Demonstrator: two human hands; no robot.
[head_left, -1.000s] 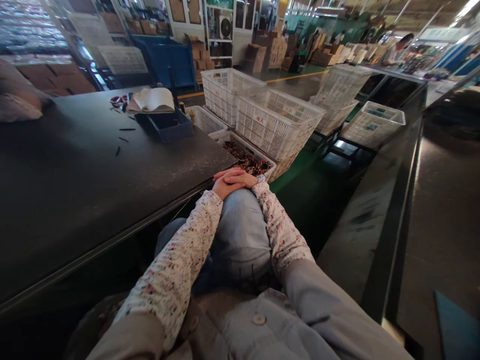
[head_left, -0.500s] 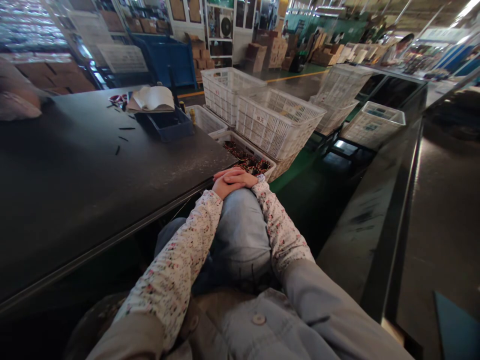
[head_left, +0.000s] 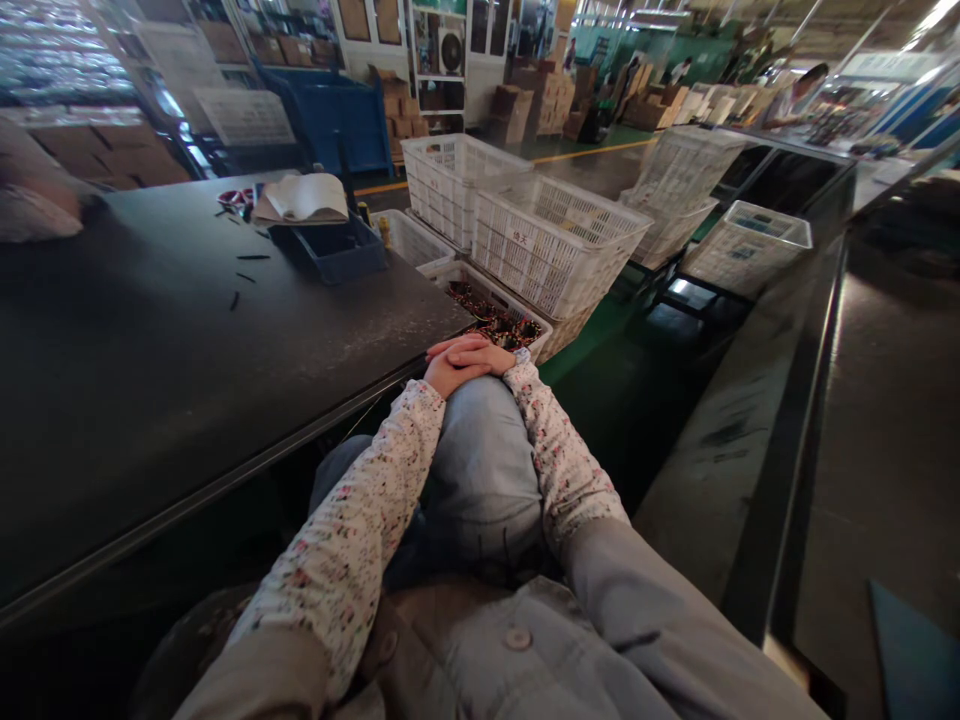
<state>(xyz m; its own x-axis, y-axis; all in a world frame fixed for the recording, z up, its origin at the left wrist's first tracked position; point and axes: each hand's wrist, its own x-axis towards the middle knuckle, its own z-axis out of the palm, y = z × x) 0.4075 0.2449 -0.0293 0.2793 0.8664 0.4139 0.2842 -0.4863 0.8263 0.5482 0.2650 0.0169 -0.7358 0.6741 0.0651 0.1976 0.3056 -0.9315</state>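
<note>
Nothing in the hands here; the left hand point(head_left: 448, 376) and right hand point(head_left: 472, 354) were loosely folded together, not gripping anything, resting on a denim knee point(head_left: 484, 450) just off the front edge of the worktop point(head_left: 187, 350); a white plastic crate point(head_left: 487, 292) of dark parts point(head_left: 491, 325) sat just past that edge; a blue tray point(head_left: 337, 255) stood on the worktop.

Dim overall, ceiling lights point(head_left: 931, 16) glaring (edges warped).

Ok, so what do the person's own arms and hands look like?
The left sleeve and right sleeve are white with a small pink floral print. A grey jacket sleeve covers each upper arm. The hands are bare, with no gloves.
</note>
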